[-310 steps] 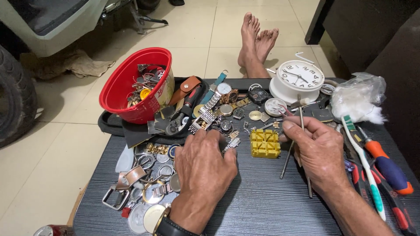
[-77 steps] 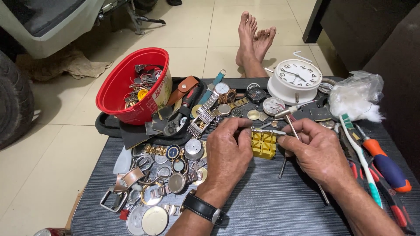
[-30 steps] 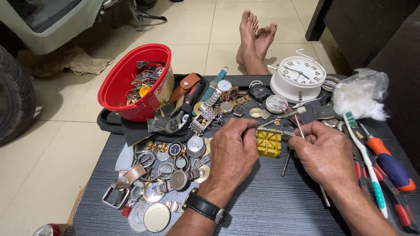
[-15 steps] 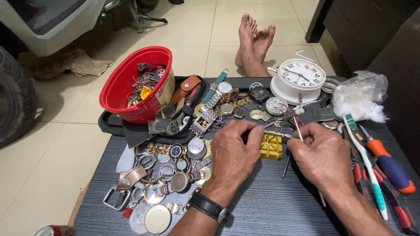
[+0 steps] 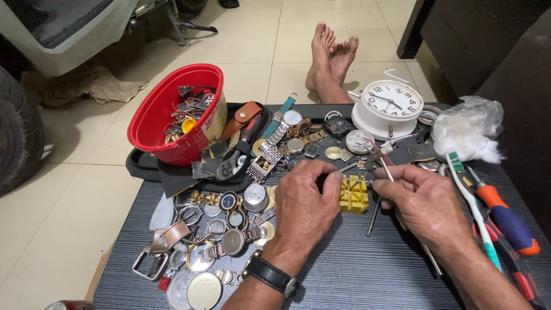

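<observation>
My left hand [image 5: 307, 201], with a black wristwatch on its wrist, rests on the dark table [image 5: 356, 270] with its fingertips pinched on a small metal piece just left of a yellow plastic watch holder block [image 5: 353, 193]. My right hand [image 5: 422, 204] sits to the right of the block and grips thin metal tweezers [image 5: 383, 159] together with a slim rod, their tips pointing at the same spot. What lies between the fingertips is too small to make out.
A red bowl [image 5: 163, 123] of watch parts stands on a black tray at the back left. Several watches, cases and straps [image 5: 224, 235] lie at the left. A white alarm clock [image 5: 389, 106], cotton in plastic [image 5: 468, 129], a toothbrush [image 5: 473, 209] and screwdrivers [image 5: 508, 221] lie to the right. Bare feet [image 5: 330, 60] rest beyond the table.
My left hand moved up from the pile of watch cases to the yellow block. Both hands have closed in around it, and in the last second they barely shift.
</observation>
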